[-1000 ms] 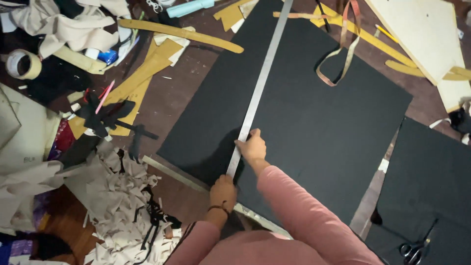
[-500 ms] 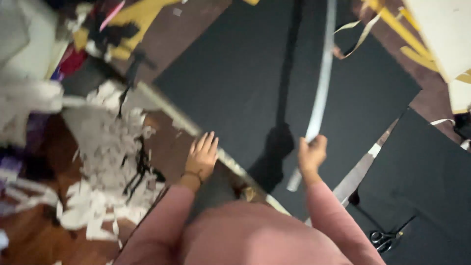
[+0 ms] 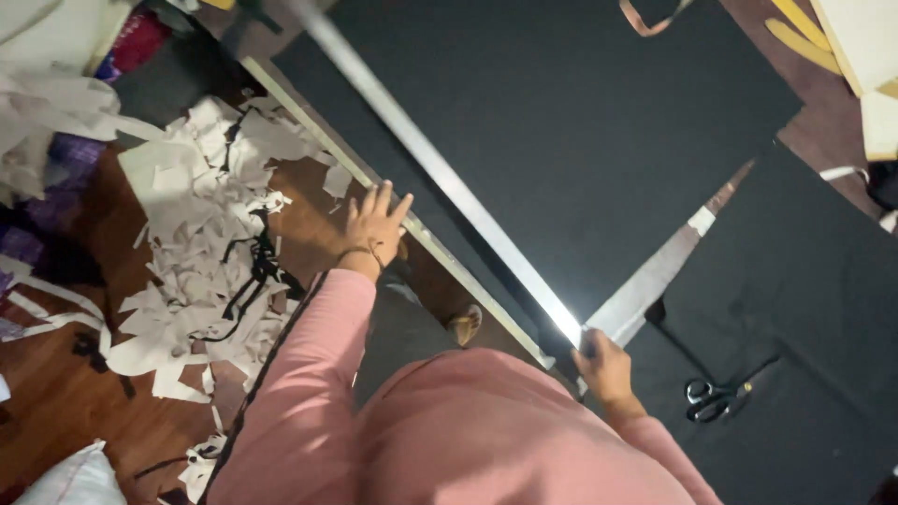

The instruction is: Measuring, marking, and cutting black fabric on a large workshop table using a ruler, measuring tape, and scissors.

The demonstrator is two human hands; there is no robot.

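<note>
I see the long metal ruler [image 3: 440,182] lying slantwise across the big black sheet [image 3: 599,131], running from the sheet's far left corner down to its near corner. My right hand [image 3: 603,367] is clenched around the ruler's near end, right at that near corner. My left hand [image 3: 374,224] is released, fingers [image 3: 379,198] spread flat on the wooden floor [image 3: 65,393], just beside the sheet's left edge and a pale strip [image 3: 393,210] that runs along it. A heap of grey paper scraps [image 3: 206,234] lies to the left of that hand. Off the sheet's right side lies a second black sheet [image 3: 795,309], with black-handled scissors [image 3: 718,397] resting on it near my right hand. Between the two sheets a grey wedge-shaped offcut [image 3: 655,276] shows.
</note>
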